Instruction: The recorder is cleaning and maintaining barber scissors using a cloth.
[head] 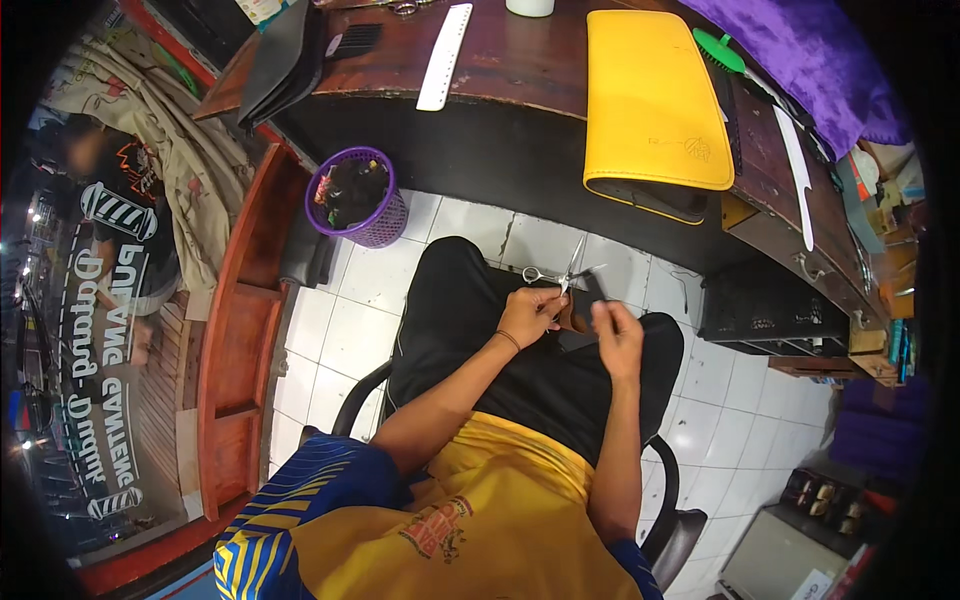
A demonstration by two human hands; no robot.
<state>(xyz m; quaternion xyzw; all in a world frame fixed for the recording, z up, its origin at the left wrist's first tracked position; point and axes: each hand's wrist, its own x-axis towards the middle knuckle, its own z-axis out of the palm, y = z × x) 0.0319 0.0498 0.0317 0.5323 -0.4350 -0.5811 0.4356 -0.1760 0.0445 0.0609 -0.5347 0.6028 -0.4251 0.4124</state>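
In my left hand is a pair of metal hairdressing scissors. Their blades point away from me, and one finger ring sticks out to the left. My right hand grips a dark, slim tool, blurred, whose upper end is close to the scissors. Whether the two touch I cannot tell. A piece of brown material, perhaps leather, shows between my hands above my lap. Black trousers cover my spread legs.
A dark wooden counter runs across the front, with a yellow case overhanging its edge. On it also lie a white perforated strip and a green brush. A purple basket holding rubbish stands front left. Chair armrests flank me.
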